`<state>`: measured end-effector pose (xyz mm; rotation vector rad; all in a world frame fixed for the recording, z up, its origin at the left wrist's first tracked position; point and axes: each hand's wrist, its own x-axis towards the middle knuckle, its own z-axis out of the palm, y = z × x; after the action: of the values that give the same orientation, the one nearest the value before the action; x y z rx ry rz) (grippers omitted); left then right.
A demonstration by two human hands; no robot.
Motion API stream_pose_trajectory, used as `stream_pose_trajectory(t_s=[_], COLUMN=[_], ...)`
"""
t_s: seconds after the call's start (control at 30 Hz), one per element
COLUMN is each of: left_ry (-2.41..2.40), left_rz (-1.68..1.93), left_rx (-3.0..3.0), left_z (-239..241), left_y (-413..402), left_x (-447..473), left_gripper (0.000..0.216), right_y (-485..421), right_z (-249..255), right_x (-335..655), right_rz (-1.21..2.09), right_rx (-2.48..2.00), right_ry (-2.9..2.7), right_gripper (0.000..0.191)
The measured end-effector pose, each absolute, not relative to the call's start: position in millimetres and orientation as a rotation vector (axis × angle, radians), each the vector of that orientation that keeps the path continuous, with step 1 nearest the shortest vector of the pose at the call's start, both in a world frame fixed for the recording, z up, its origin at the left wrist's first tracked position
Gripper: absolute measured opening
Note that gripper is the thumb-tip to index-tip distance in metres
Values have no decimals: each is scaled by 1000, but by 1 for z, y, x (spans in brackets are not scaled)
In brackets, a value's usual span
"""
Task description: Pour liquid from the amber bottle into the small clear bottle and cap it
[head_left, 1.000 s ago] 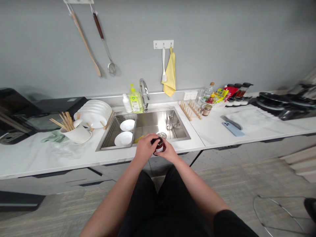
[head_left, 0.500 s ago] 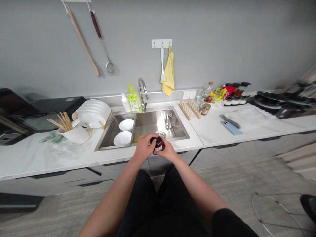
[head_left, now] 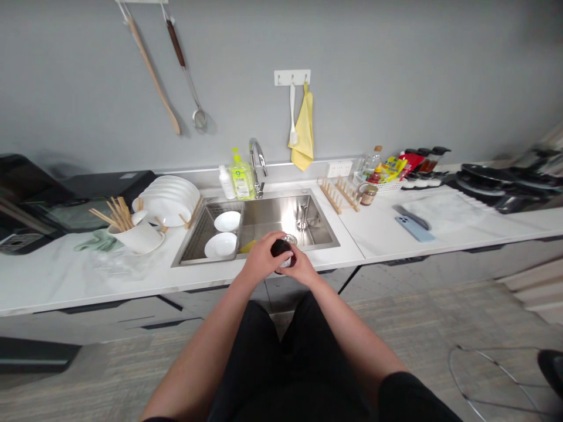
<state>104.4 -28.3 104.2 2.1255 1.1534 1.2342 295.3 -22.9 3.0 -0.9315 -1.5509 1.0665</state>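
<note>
Jar (head_left: 280, 248) partly hidden, label (head_left: 287, 263) illegible, black appliance (head_left: 21, 179) cut off left

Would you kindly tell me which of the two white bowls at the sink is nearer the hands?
The front white bowl, nearer the left hand; the rear white bowl sits farther back, nearer the faucet.

The left hand (head_left: 263, 257) (curled inward) faces the curled right hand (head_left: 302, 268).

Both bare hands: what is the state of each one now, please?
Left hand: closed, holding the dark-topped round jar.
Right hand: closed, holding the same jar.
</note>
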Motion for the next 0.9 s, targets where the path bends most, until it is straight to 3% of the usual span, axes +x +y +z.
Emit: stream_pose_trajectory(t_s=[0.3, 0.53, 0.73, 0.9], left_ry=[950, 1250, 970, 1276], left_rz=[1269, 1320, 1175, 1302], left_rx=[1750, 1843, 1751, 1878], left_z=[86, 86, 84, 83], left_y=[-17, -15, -10, -15], left_x=[91, 103, 86, 105], left_gripper=[45, 49, 73, 52], right_y=[-22, -24, -24, -26], right_z=[6, 6, 7, 10], right_x=[298, 297, 298, 296], right_rz=[1076, 1101, 1058, 1046], right_rx=[-925, -897, -924, -928], right_ry=[-1585, -1569, -1579, -1575], right_gripper=[98, 94, 96, 90])
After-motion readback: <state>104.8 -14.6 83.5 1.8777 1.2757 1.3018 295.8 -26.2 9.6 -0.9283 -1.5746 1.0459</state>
